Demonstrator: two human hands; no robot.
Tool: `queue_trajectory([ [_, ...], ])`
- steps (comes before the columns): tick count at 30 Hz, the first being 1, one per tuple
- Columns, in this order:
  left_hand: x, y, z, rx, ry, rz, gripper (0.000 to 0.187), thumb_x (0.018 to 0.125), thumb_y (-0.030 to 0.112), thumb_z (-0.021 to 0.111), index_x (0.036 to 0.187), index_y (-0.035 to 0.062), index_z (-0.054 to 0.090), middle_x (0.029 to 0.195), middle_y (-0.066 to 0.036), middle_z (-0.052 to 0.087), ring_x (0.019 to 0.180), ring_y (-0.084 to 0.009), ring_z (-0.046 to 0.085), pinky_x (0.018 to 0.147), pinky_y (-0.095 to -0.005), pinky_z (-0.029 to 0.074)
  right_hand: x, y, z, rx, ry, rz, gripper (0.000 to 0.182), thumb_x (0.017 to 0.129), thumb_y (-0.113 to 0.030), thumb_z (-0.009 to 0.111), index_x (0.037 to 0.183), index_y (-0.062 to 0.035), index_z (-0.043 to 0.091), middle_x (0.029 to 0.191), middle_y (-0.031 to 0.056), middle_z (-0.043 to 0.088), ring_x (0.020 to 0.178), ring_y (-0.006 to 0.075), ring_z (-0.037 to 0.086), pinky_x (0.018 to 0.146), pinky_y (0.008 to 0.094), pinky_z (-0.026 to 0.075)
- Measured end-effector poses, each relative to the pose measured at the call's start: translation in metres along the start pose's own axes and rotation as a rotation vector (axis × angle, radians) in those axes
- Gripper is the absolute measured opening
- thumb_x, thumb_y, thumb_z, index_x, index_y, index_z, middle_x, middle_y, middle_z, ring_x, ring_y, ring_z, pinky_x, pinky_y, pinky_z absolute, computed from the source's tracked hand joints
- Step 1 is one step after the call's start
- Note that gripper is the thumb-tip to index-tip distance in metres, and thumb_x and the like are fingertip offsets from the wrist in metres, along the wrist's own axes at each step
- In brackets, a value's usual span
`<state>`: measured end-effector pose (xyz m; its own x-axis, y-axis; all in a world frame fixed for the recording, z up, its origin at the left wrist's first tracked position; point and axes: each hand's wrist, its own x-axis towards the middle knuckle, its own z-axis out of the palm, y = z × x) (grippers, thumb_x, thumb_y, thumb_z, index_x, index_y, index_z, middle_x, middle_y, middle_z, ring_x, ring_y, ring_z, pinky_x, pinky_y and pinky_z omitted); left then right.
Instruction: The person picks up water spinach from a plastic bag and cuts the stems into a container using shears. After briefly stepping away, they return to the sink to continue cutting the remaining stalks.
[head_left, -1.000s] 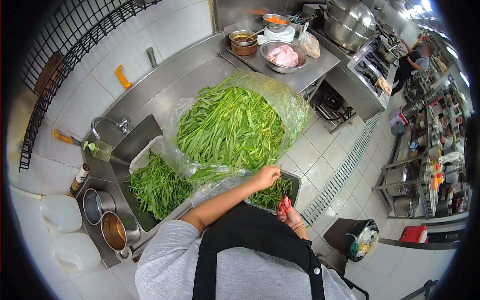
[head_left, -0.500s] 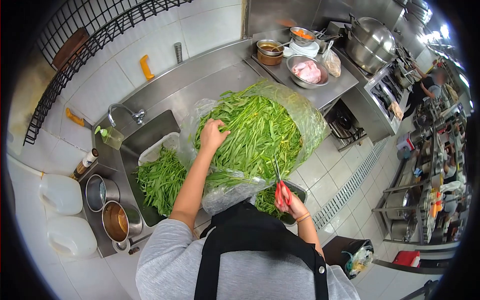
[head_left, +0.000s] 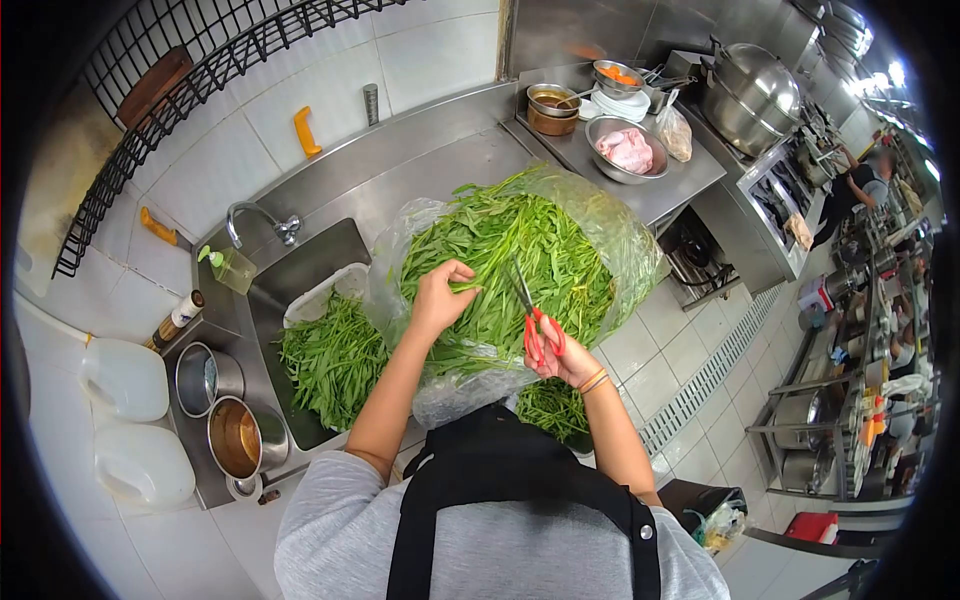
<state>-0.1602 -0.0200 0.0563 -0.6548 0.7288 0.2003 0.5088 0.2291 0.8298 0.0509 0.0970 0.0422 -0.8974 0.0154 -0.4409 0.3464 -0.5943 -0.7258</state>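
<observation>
A big heap of leafy green vegetables [head_left: 530,235] lies in an open clear plastic bag [head_left: 635,235] at the sink's edge. Over its near left part, my left hand [head_left: 442,298] pinches a few green stems between thumb and fingers. My right hand [head_left: 562,352] grips red-handled scissors [head_left: 533,325], their blades pointing up over the heap, slightly parted. More cut-looking greens [head_left: 332,350] lie in the sink at left, partly in a white basket [head_left: 330,290]. Below my right hand, further greens [head_left: 555,408] sit in a container mostly hidden by my arm and apron.
A faucet [head_left: 265,222] and soap bottle [head_left: 228,268] stand behind the sink [head_left: 345,240]. Two metal pots [head_left: 238,438] and white jugs [head_left: 140,465] are at left. A bowl of raw meat [head_left: 625,150] sits at back right, near a steamer pot [head_left: 750,100]. Another person [head_left: 855,190] stands far right.
My right hand has raised the scissors up and left, onto the heap. My left hand has come down and right and now pinches stems. The view has shifted slightly.
</observation>
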Motion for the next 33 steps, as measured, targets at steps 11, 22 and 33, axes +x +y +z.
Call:
queue_trajectory([
  [11,-0.014,-0.006,0.006,-0.081,0.007,0.011,0.020,0.069,0.011,0.072,0.085,0.0026,0.063,0.083,-0.008,0.065,0.079,-0.0185,0.062,0.074,-0.0315,0.047,0.016,-0.006,0.007,-0.068,0.092,0.000,0.057,0.082,-0.067,0.040,0.065,-0.0122,0.045,0.053,0.0023,0.048,0.039,0.0080,0.035,0.039,0.0200,0.027],
  [22,-0.010,-0.025,0.001,-0.025,0.172,-0.031,0.023,0.076,0.016,0.067,0.087,0.0008,0.055,0.078,-0.011,0.060,0.073,-0.0219,0.055,0.065,-0.0325,0.043,0.015,0.014,-0.012,-0.209,0.266,-0.038,0.046,0.083,-0.052,0.055,0.062,-0.0111,0.048,0.055,0.0007,0.049,0.041,0.0066,0.036,0.039,0.0191,0.026],
  [33,0.033,-0.032,0.021,0.305,-0.127,-0.123,0.047,0.061,0.042,0.076,0.093,0.0085,0.066,0.085,-0.016,0.063,0.079,-0.0296,0.061,0.069,-0.0387,0.048,0.024,0.011,-0.006,-0.162,0.537,-0.025,0.055,0.073,-0.062,0.060,0.054,-0.0116,0.048,0.048,-0.0016,0.045,0.037,0.0064,0.038,0.037,0.0196,0.029],
])
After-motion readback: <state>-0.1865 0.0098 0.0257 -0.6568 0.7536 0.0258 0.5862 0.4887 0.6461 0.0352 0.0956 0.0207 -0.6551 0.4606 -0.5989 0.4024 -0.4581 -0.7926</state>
